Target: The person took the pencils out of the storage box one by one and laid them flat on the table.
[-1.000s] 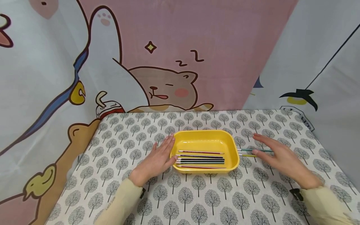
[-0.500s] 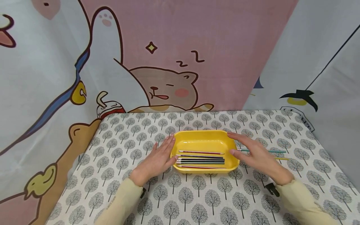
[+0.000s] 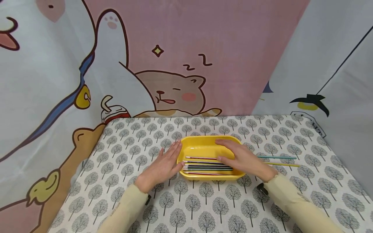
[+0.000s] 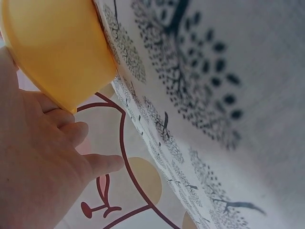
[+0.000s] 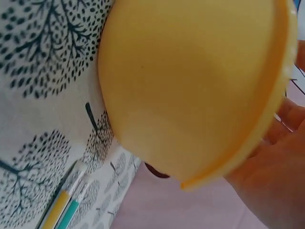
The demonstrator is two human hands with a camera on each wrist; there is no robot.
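A shallow yellow plastic tray [image 3: 204, 139] stands on the table, with several pencils [image 3: 207, 167] in dark, red and green lying side by side in it. Against its left rim rests my left hand [image 3: 160, 168], fingers extended along the edge; the left wrist view shows the fingertips at the tray wall [image 4: 57, 52]. My right hand [image 3: 243, 158] reaches over the tray's right end, thumb and fingers apart above the pencils and nothing seen between them. In the right wrist view the tray's outer wall [image 5: 186, 81] hides most of those fingers.
Right of the tray, a teal pencil [image 3: 279, 157] and a yellow pencil [image 3: 287, 165] lie on the tree-print tablecloth [image 3: 192, 207], partly behind the right hand. A cartoon-print curtain [image 3: 233, 64] hangs behind the table and along its sides.
My right hand has moved left, from above the teal and yellow pencils across the tray's right rim to over its inside. The left hand stays at the left rim.
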